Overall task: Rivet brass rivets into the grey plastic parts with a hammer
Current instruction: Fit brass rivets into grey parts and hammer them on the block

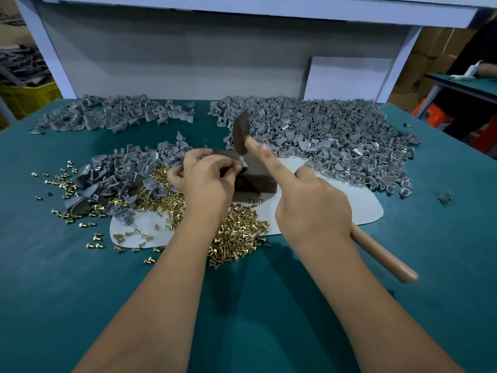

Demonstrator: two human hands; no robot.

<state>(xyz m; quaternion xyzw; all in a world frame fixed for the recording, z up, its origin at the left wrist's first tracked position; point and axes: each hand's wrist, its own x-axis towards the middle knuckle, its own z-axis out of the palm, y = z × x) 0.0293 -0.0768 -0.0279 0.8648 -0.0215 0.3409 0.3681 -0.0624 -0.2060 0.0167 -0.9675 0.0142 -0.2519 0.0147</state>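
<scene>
Nearest the camera, the teal table (53, 305) lies bare between and beside the two forearms, right up to the bottom edge of the view. Further in, a pale mat (365, 208) lies on the table, its rounded edge showing at the right and at the lower left. Loose brass rivets (236, 232) are heaped on the mat's near edge and spill leftward onto the teal surface.

The right hand (314, 208) grips the hammer (242, 135) by its wooden handle, with the forefinger stretched straight along the handle toward the head; the handle's butt sticks out behind the hand toward the lower right. The dark head is raised above the dark block (255, 179) that stands on the mat.

The left hand (207, 179) rests at the block's left side, its fingers (234, 168) curled and pinching a small grey plastic part (242, 160) on the block's top, just below the hammer head. The part is mostly hidden; whether a rivet sits in it cannot be told.

Left of the block sits a small heap of grey parts (121, 176) mixed with rivets. Beyond it there is a strip of open table, then a low scatter of parts (113, 114) at the far left and a large pile (336, 135) at the far right, reaching the table's back edge. Behind stands a white panel (174, 63) under a shelf.
</scene>
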